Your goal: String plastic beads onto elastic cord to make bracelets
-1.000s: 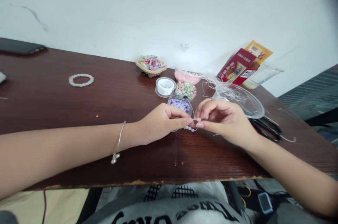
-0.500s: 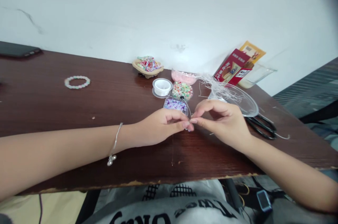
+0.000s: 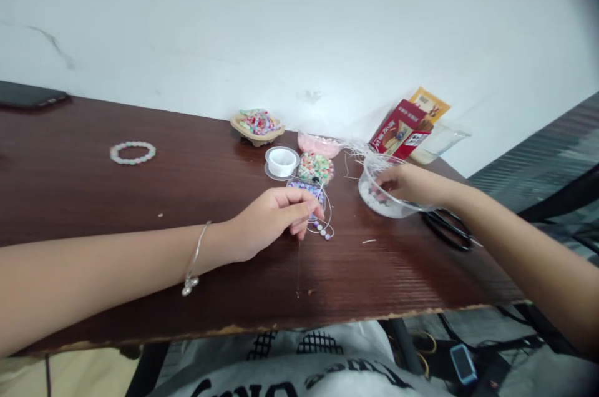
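My left hand [image 3: 276,216] is closed in a pinch above the table, with a thin beading string [image 3: 330,213] at its fingertips. Purple and white beads [image 3: 322,230] are threaded on this string just right of the fingers, and a fine strand hangs below the hand. Partly behind that hand sits a box of purple beads [image 3: 306,188]. My right hand [image 3: 407,185] reaches into a clear round tub [image 3: 397,206] with whitish beads at its bottom. Its fingers are curled down among the beads; the tub wall blurs the fingertips, so what they grip is unclear.
A spool of white cord [image 3: 282,163] stands beside a box of multicoloured beads [image 3: 317,167] and a pink-filled container [image 3: 321,144]. Black-handled scissors [image 3: 447,231] lie by the tub. A finished-looking bracelet [image 3: 133,152], a bead dish [image 3: 257,127] and a red box [image 3: 401,128] are farther out.
My right hand has left the left fingertips and moved right into the clear tub, which now stands more upright. My left hand keeps its pinch; the beads on the string now show.
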